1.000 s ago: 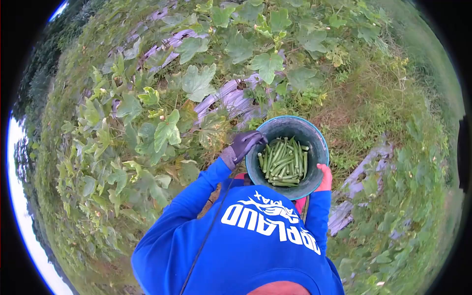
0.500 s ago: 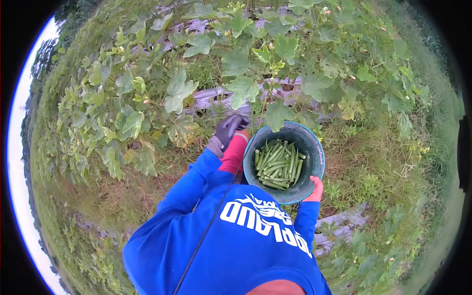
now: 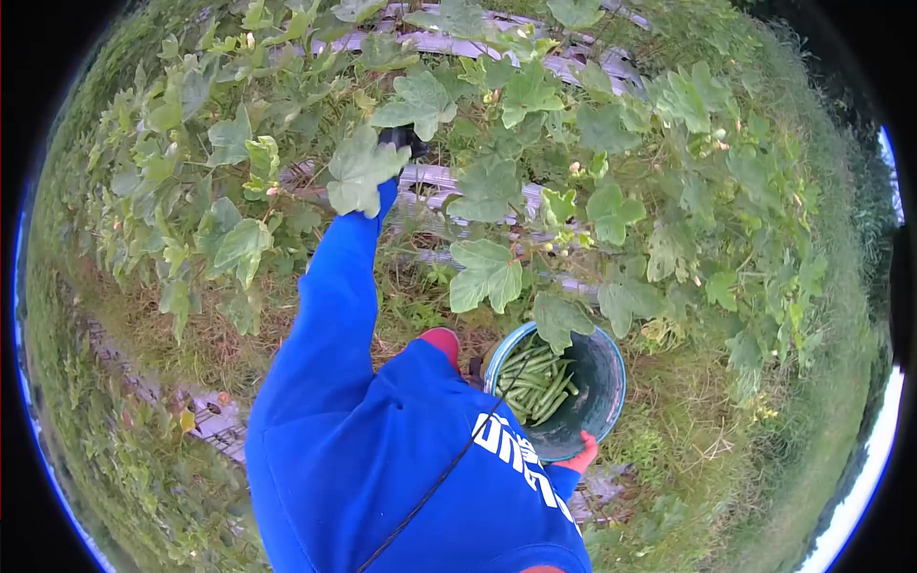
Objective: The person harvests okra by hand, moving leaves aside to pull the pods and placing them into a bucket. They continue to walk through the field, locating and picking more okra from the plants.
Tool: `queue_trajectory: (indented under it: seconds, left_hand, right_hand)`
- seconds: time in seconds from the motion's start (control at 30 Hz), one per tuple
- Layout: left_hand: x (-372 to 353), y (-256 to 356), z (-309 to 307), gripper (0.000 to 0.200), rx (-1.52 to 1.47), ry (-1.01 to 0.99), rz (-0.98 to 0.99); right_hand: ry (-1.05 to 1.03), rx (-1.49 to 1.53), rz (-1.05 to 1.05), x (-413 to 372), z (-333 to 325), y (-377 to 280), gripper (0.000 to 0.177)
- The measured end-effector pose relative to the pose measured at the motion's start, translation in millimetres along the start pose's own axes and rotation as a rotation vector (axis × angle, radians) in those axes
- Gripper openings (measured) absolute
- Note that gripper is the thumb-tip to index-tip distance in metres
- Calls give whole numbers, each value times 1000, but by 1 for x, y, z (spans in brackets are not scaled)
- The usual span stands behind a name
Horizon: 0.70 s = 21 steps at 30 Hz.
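A matt, softly creased knit-like cloth is seen in the blue sleeve (image 3: 334, 286) and shirt (image 3: 411, 449), with smooth, flat white lettering (image 3: 516, 458) printed on the chest. The bucket (image 3: 597, 382) appears to be made of plastic, its inner wall smooth but smudged and scuffed. A faintly ridged, matt skin is shown by the green pods (image 3: 540, 387). Thin, wrinkled plastic film (image 3: 435, 181) with a dull sheen is spread under matt, veined leaves (image 3: 487, 275). Dry, rough grass (image 3: 697, 420) is seen beside the bucket.

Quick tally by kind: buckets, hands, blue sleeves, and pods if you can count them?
Bucket: 1
Hands: 2 (left hand, right hand)
Blue sleeves: 2 (left sleeve, right sleeve)
Total: 5, without the pods, which overlap too much to count
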<state>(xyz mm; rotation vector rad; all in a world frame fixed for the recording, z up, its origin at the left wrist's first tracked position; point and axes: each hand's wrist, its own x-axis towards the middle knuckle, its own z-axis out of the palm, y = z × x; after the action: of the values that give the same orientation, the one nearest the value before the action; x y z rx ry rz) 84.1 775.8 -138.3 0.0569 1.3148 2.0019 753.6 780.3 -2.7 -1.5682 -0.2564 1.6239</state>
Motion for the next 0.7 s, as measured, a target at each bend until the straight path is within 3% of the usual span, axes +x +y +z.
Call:
queue_trajectory:
  seconds: [0.13,0.27,0.4,0.7]
  left_hand:
    - [54,1,33,40,121,-26,22]
    - [86,-18,90,39,489,-124,78]
    - [68,-47,110,39,779,-206,105]
    - [19,-70,102,38,939,-316,89]
  right_hand:
    - [-6,-27,83,18,8,-7,45]
    - [40,-69,79,10,43,-17,42]
    - [42,-78,130,20,48,-8,42]
    - [12,-150,88,1,103,-14,53]
